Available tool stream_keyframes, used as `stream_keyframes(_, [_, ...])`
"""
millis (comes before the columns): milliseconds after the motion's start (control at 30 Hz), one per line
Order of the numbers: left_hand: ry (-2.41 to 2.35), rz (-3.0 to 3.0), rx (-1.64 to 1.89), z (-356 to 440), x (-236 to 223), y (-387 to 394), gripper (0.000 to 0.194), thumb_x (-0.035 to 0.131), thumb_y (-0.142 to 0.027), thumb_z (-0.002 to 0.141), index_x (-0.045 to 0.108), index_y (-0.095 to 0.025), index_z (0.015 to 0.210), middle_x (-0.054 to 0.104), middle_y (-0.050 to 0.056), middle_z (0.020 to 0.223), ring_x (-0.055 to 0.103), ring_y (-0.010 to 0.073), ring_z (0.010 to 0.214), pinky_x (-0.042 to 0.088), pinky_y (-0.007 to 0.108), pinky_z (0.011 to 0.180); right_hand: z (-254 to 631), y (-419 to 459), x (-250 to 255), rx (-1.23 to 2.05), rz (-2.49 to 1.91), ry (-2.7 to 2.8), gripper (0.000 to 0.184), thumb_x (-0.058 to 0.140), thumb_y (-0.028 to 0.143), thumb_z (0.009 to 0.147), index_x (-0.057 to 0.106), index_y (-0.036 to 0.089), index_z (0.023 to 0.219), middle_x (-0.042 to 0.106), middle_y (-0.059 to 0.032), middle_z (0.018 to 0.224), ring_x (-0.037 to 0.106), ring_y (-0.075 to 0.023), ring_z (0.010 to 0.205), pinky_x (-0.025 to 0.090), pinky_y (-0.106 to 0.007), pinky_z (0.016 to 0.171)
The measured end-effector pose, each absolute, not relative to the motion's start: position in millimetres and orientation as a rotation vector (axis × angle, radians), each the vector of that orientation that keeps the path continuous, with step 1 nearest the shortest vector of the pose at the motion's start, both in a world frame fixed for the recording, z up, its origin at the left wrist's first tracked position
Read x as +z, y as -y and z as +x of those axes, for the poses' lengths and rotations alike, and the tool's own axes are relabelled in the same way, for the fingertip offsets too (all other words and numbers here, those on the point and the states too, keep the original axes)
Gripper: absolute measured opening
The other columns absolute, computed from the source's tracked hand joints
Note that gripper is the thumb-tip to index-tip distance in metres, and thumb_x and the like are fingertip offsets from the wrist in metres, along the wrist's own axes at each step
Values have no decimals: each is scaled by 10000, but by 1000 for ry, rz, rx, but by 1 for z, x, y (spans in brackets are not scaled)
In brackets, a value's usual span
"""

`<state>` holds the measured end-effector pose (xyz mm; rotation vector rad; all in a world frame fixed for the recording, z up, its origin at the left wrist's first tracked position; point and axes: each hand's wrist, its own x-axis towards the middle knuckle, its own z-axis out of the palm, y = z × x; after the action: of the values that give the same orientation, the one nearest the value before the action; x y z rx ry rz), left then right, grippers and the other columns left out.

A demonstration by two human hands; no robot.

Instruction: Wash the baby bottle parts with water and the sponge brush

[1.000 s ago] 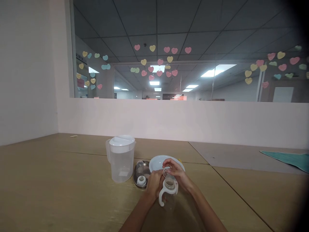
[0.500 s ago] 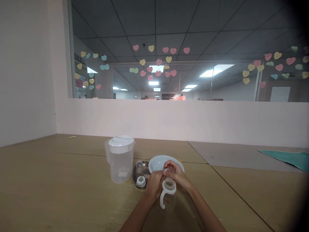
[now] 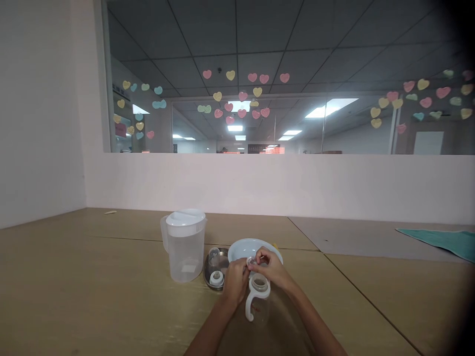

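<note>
My left hand [image 3: 236,279] and my right hand [image 3: 272,267] meet in front of the light-blue basin. Between their fingertips is a small, round, whitish-clear piece [image 3: 252,261], too small to name surely. Both hands have their fingers closed around it. Just below stands a clear baby bottle [image 3: 261,309] without a top, upright on the table, with a white handle [image 3: 249,302] curving down its left side. To the left, a steel tray [image 3: 206,278] bears a white bottle collar [image 3: 216,278] and a clear dome-shaped cap [image 3: 214,256].
A clear plastic jug [image 3: 186,257] with a white lid stands left of the tray. The light-blue basin [image 3: 243,244] sits behind my hands, with something yellow [image 3: 275,246] at its edge. A green cloth [image 3: 441,242] lies far right. A wall with a window rises behind the table.
The small piece has shifted slightly left and up between my fingers and shows more clearly. My right hand's fingers have curled in closer. The bottle, tray and jug stay put.
</note>
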<state>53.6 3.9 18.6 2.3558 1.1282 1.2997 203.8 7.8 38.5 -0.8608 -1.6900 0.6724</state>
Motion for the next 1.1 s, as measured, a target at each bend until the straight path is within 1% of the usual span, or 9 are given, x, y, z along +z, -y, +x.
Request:
stream_keyframes(133, [-1142,2377,1272,53,17,-5,406,334,-395,933,677,-177,942,704,94,948,631,222,848,431,289,743,203,-11,35,663,-905,1684,273,724,358,615,504,199,602,531,26,666,496,-137,652,399,-254,627])
stream_keyframes(300, [-1233,2391,1236,53,16,-5,372,328,-335,927,662,-172,931,698,89,939,622,217,862,434,302,779,202,-12,33,608,-889,1628,249,737,368,612,553,201,622,547,30,642,499,-133,623,408,-255,607])
stream_keyframes(400, [-1238,2380,1226,54,16,-6,372,323,-325,926,661,-172,947,698,93,957,624,219,896,436,309,805,201,-12,33,570,-825,1599,212,744,381,625,631,204,653,593,2,707,540,-154,678,428,-272,634])
stream_keyframes(500, [-1234,2384,1222,54,16,-7,400,306,-344,935,669,-177,944,705,91,957,627,225,913,432,314,819,200,-13,35,530,-782,1565,216,751,414,627,677,212,614,604,-22,724,563,-171,718,432,-283,643])
stream_keyframes(633, [-1284,2389,1218,53,15,-11,405,313,-350,938,675,-173,905,710,88,925,628,230,885,422,310,798,200,-9,43,439,-738,1472,214,752,399,644,664,219,571,611,-22,690,567,-172,705,435,-304,682])
stream_keyframes(867, [-1331,2396,1212,53,14,-13,395,332,-343,933,680,-165,874,705,91,874,617,216,838,404,289,758,201,10,69,308,-681,1388,211,717,385,705,641,224,592,612,-19,708,582,-179,722,438,-318,716])
stream_keyframes(1100, [-1349,2406,1256,55,20,-9,419,307,-344,944,677,-170,853,702,83,856,606,217,821,396,298,750,202,21,79,264,-668,1338,207,708,389,722,647,225,612,613,-32,733,578,-184,737,445,-323,717])
